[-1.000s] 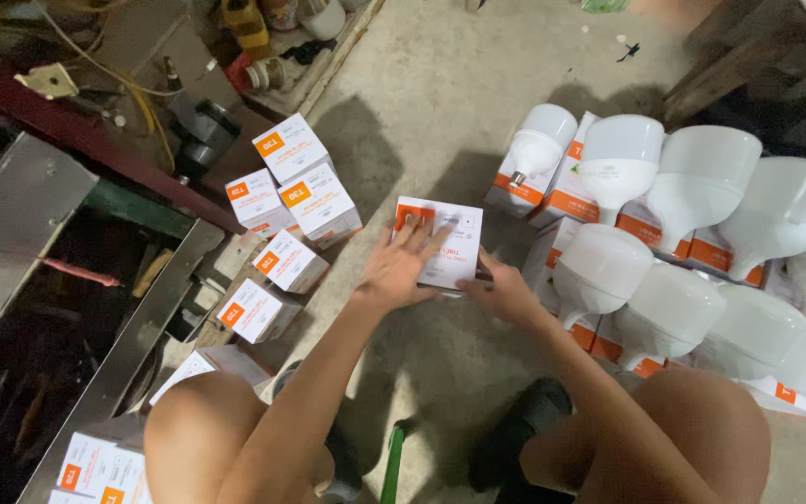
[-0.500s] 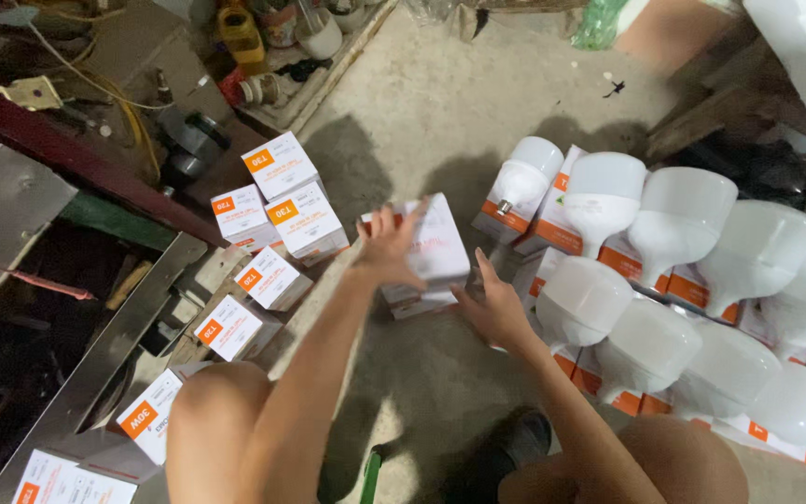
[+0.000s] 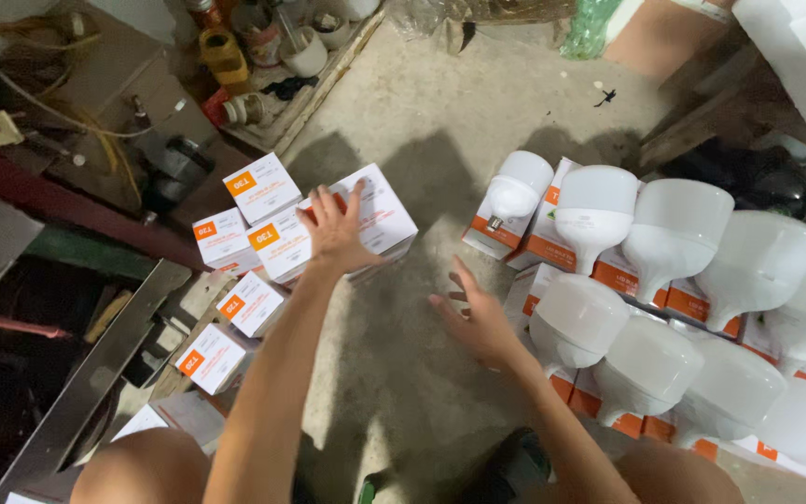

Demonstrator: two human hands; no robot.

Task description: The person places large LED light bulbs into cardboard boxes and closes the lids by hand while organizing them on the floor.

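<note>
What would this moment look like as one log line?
left hand: flat on white-and-orange cardboard box | right hand: open, holding nothing | big white plastic bulbs: upright on boxes, right | surface: concrete floor

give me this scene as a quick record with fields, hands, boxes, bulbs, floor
left hand: palm down, pressing on a white and orange box
right hand: open, empty, above the concrete floor
boxed stack: more white and orange boxes to the left of that box, touching it
bulbs: large white bulbs standing socket-down in open boxes on the right
clutter: bottles and cups at top left
</note>
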